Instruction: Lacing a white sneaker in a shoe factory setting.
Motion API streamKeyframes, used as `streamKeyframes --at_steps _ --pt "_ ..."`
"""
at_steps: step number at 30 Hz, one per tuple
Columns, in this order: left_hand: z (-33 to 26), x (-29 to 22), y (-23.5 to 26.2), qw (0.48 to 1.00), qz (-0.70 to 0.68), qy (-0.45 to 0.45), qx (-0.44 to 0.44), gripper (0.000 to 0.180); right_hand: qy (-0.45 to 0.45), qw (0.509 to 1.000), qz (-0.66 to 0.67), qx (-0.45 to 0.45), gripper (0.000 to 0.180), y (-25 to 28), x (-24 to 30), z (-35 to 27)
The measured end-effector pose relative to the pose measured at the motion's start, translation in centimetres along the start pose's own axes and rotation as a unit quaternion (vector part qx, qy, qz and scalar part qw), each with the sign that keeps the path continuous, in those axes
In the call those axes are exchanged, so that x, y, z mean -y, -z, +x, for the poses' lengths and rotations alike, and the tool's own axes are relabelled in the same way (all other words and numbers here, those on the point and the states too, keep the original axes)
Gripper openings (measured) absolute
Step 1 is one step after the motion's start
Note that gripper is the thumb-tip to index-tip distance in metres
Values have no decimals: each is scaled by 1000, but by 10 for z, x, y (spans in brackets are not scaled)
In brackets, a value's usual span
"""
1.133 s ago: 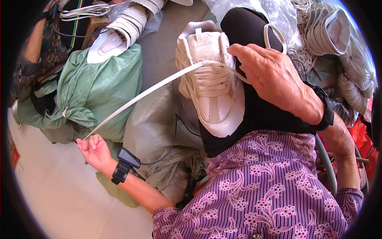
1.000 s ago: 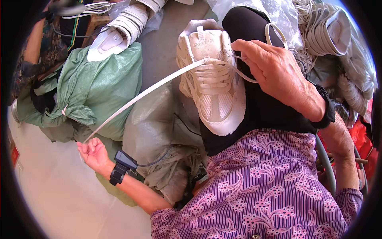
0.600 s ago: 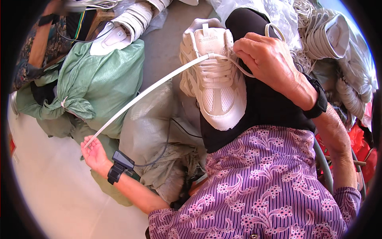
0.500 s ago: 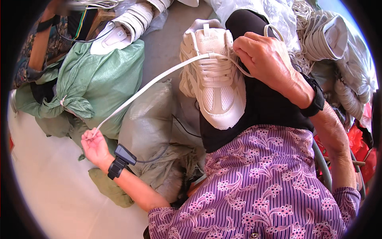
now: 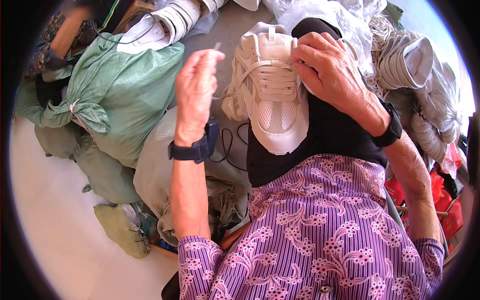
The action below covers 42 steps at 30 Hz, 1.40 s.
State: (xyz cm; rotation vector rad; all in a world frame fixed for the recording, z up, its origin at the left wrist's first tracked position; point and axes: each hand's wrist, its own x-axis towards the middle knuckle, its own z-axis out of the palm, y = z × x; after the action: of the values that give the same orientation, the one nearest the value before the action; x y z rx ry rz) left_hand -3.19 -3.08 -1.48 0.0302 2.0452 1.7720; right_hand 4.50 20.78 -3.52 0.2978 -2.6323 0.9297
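A cream sneaker (image 5: 284, 142) with a mesh toe rests on my black-clad leg, toe toward me. Its flat white shoelace (image 5: 276, 84) crosses the tongue in several rows. My left hand (image 5: 196, 95) is raised beside the shoe's left side, fingers pinched on the lace's end, whose clear tip (image 5: 217, 46) sticks up above them. Part of that lace runs from the left eyelets toward the hand. My right hand (image 5: 334, 67) is closed at the upper right eyelet edge of the sneaker, gripping it there. A lace loop shows behind this hand; its fingertips are partly hidden.
A tied green sack (image 5: 135, 100) stands at the left with stacked white shoe parts (image 5: 172, 22) on top. More nested shoe parts (image 5: 407, 60) and bundled laces (image 5: 382, 30) lie at the right. Grey sacks (image 5: 155, 170) sit below left. Another person's arm (image 5: 70, 32) shows upper left.
My left hand has come from the lower left up beside the shoe, and the stretched lace has gone slack. The lace now lies across the tongue toward the left eyelets. My right hand stays at the shoe.
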Motion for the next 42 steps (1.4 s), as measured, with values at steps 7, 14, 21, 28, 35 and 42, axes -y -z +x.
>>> streamKeyframes --at_steps 7,14,21,28,35,42 --pt "6 10 -47 980 137 -124 67 15 -28 998 7 59 8 -4 -6 6" --pt "10 17 -46 958 218 -163 87 17 58 995 30 70 3 3 18 -19" --pt "11 13 -51 962 205 -168 70 14 8 997 12 70 8 6 -7 10" --pt "7 9 -54 962 203 -170 67 14 0 990 -84 114 10 -15 1 12" --pt "8 12 -49 954 221 -197 56 14 -84 994 -31 66 6 5 -12 5" --pt "5 11 -49 949 249 -184 67 15 -29 996 23 84 7 -3 -9 9"
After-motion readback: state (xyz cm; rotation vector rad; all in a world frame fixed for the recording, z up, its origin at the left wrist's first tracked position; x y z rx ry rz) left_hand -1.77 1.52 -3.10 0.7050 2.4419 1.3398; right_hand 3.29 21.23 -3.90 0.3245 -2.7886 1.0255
